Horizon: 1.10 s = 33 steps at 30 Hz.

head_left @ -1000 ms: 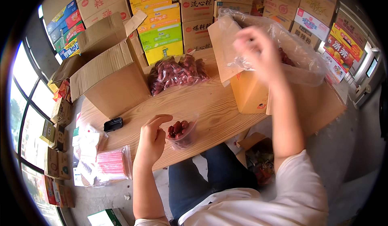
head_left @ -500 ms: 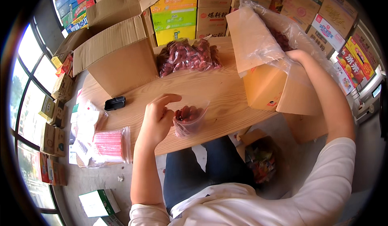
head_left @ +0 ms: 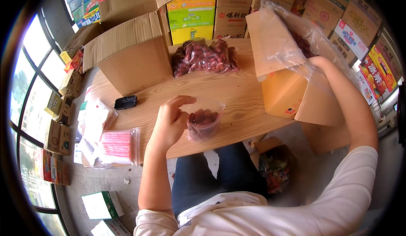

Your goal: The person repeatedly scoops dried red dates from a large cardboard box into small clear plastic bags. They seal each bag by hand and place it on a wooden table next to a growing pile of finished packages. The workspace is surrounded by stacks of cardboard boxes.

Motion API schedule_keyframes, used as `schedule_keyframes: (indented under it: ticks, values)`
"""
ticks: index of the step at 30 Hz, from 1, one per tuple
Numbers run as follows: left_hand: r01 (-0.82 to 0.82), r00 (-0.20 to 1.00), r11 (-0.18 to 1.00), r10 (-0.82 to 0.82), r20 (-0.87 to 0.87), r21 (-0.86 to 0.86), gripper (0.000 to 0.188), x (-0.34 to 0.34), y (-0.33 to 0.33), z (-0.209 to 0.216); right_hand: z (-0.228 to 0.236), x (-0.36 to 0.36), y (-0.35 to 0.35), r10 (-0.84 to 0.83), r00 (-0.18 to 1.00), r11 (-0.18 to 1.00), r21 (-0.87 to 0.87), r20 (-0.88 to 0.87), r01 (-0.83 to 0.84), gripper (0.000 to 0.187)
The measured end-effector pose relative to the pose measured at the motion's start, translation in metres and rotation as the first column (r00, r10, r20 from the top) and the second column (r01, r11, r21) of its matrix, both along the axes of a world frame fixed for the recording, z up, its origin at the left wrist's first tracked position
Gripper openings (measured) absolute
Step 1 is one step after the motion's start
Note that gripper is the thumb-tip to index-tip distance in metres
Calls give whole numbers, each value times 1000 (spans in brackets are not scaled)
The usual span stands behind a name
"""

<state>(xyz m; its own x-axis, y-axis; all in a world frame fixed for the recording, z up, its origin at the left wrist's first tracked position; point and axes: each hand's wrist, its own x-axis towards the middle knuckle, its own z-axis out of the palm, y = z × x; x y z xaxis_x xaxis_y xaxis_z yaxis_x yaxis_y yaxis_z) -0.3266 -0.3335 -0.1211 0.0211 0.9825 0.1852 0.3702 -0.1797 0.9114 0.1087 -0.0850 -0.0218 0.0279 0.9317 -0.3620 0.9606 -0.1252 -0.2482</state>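
Observation:
A small clear plastic bag, partly filled with dark red dates, stands open near the table's front edge. My left hand grips its left rim between thumb and curled fingers. On the right, my right hand reaches into a tilted cardboard box lined with clear plastic film. More dates show inside that box. The fingers of my right hand are hidden by the film and box.
Filled bags of dates lie at the table's back, beside an open cardboard box. Left are a black tray and a pack of pink-striped bags. Stacked cartons line the wall; an open box sits below the table.
The whole view has shifted slightly, moving the scene to the right. My left hand stays at the small bag, and my right hand stays inside the lined box.

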Motion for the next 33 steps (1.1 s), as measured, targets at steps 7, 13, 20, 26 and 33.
schedule_keyframes:
  ticks: [7, 13, 20, 26, 33]
  values:
    - [4, 1000, 1000, -4, 18, 24, 45, 1, -1, -2, 5, -9, -2, 21, 1000, 1000, -8, 4, -21, 53]
    - [4, 999, 1000, -4, 48, 6, 47, 3, -1, 0, 8, -13, -8, 11, 1000, 999, -33, -9, -12, 52]
    - [8, 998, 1000, -8, 60, 7, 45, 1, 2, -2, 17, -27, -29, 19, 1000, 1000, 21, 16, -19, 50]
    - [-14, 991, 1000, 12, 132, 15, 42, 1, 1, -7, 33, -48, -58, 17, 999, 1000, 14, -33, -16, 49]
    - [26, 995, 1000, -25, 101, -8, 45, -2, 2, -6, -8, 21, 11, -184, 960, 963, -233, -213, 134, 52]
